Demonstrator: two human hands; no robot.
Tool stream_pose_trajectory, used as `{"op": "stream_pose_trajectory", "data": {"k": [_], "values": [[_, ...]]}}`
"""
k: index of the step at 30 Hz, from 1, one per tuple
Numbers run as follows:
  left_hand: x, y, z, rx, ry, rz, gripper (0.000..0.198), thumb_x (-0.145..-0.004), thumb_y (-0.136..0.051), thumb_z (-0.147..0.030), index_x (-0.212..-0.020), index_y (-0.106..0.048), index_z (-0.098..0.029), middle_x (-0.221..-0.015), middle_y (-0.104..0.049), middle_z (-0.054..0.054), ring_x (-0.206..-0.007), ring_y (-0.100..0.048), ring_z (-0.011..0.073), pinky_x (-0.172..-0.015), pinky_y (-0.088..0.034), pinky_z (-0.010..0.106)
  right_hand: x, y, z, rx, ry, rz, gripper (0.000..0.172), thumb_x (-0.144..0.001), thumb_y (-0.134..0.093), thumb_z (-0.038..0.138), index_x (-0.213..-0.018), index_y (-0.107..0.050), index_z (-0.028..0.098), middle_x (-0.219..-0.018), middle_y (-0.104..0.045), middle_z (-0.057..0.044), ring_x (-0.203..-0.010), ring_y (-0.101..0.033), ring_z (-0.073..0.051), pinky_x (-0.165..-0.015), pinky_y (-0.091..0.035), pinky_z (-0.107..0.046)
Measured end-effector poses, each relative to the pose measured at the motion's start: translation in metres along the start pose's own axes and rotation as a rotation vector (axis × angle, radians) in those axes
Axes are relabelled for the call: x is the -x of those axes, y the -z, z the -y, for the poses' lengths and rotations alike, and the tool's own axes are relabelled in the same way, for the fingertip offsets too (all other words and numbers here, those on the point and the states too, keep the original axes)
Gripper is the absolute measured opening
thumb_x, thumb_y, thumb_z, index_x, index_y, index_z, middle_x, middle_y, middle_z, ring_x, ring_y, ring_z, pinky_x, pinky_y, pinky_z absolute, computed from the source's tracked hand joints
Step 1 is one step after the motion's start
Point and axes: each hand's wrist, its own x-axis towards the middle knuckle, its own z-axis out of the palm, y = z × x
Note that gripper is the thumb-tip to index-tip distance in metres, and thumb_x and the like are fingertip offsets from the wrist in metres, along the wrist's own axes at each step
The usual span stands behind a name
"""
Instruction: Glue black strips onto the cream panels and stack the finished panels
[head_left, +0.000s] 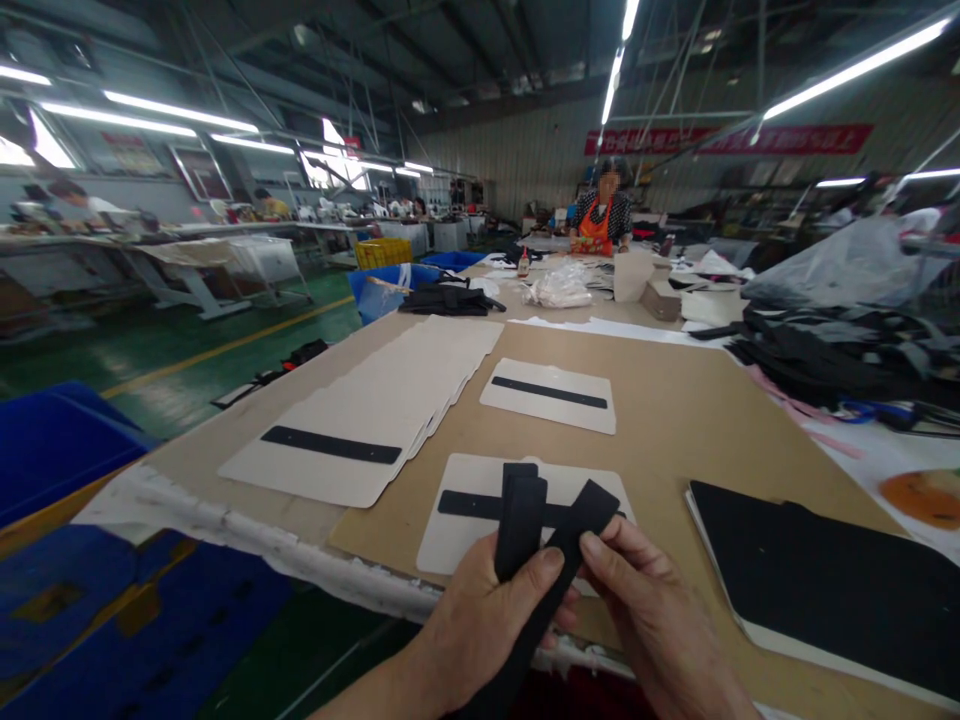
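Above the near edge of the bench, our left hand grips black strips while our right hand pinches one's end; a slack left grip could spill them onto the pale panel.

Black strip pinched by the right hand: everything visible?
The black strip is flat, matte and fabric-like, with a squared-off end. It slants up and to the right in front of a pale panel. The right hand pinches its edge near that end; the left hand grips it lower. Its other end isn't visible.
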Motion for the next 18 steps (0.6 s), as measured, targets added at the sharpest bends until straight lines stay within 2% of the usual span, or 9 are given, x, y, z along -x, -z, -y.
{"op": "stream_pose_trajectory", "data": {"k": [3, 4, 6, 8, 10, 13, 18], "values": [[0.017, 0.015, -0.016, -0.314, -0.037, 0.014, 0.044, -0.091, -0.05, -0.059, -0.082, -0.061, -0.017, -0.068, -0.057, -0.003, -0.062, -0.052, 0.0113, -0.055, -0.039, 0.021, -0.005, 0.01, 0.028, 0.028, 0.071, -0.155, 0.02, -0.079, -0.077, 0.035, -0.091, -0.069, 0.021, -0.082, -0.066, -0.002, -0.072, -0.061, -0.013, -0.07, -0.054, -0.024], [0.023, 0.02, -0.021, -0.435, -0.053, 0.024, 0.041, -0.092, -0.05, -0.056, -0.079, -0.06, -0.018, -0.066, -0.055, -0.004, -0.062, -0.051, 0.0113, -0.056, -0.038, 0.022, -0.007, 0.014, 0.042, 0.029, 0.104, -0.201, 0.021, -0.077, -0.078, 0.036, -0.091, -0.069, 0.022, -0.082, -0.066, -0.001, -0.073, -0.062, -0.012, -0.071, -0.054, -0.024], [0.03, 0.03, -0.027, -0.679, -0.07, 0.026, 0.028, -0.093, -0.052, -0.042, -0.079, -0.06, -0.019, -0.07, -0.058, -0.003, -0.066, -0.054, 0.0131, -0.059, -0.039, 0.023, -0.013, 0.023, 0.069, 0.043, 0.171, -0.252, 0.024, -0.073, -0.081, 0.036, -0.087, -0.067, 0.023, -0.076, -0.063, 0.001, -0.065, -0.059, -0.01, -0.059, -0.052, -0.019], [0.03, 0.038, -0.027, -0.929, -0.106, 0.009, 0.008, -0.087, -0.054, -0.022, -0.085, -0.062, -0.02, -0.082, -0.064, -0.001, -0.078, -0.058, 0.0167, -0.07, -0.044, 0.027, -0.024, 0.032, 0.091, 0.134, 0.205, -0.254, 0.029, -0.069, -0.084, 0.037, -0.085, -0.064, 0.023, -0.068, -0.058, 0.004, -0.053, -0.051, -0.007, -0.044, -0.042, -0.014], [0.022, 0.044, -0.022, -1.147, -0.164, -0.026, 0.025, -0.079, -0.052, -0.006, -0.096, -0.063, -0.021, -0.1, -0.065, 0.002, -0.096, -0.058, 0.0214, -0.087, -0.046, 0.034, -0.039, 0.036, 0.103, 0.309, 0.149, -0.222, 0.033, -0.067, -0.084, 0.041, -0.084, -0.063, 0.022, -0.061, -0.054, 0.005, -0.044, -0.041, -0.005, -0.036, -0.03, -0.013], [-0.003, 0.052, -0.01, -1.346, -0.208, -0.13, 0.041, -0.077, -0.044, 0.001, -0.108, -0.062, -0.02, -0.116, -0.061, 0.006, -0.113, -0.05, 0.0258, -0.099, -0.044, 0.041, -0.069, 0.035, 0.099, 0.602, -0.01, -0.121, 0.034, -0.069, -0.08, 0.047, -0.077, -0.061, 0.02, -0.054, -0.05, 0.006, -0.041, -0.036, -0.004, -0.037, -0.026, -0.015], [-0.04, 0.066, 0.018, -1.429, -0.204, -0.266, 0.038, -0.081, -0.043, -0.004, -0.112, -0.061, -0.015, -0.12, -0.059, 0.009, -0.113, -0.048, 0.027, -0.098, -0.047, 0.04, -0.118, 0.021, 0.067, 0.96, -0.15, 0.059, 0.025, -0.078, -0.067, 0.044, -0.075, -0.06, 0.02, -0.057, -0.053, 0.005, -0.047, -0.041, -0.007, -0.043, -0.028, -0.02]]}}
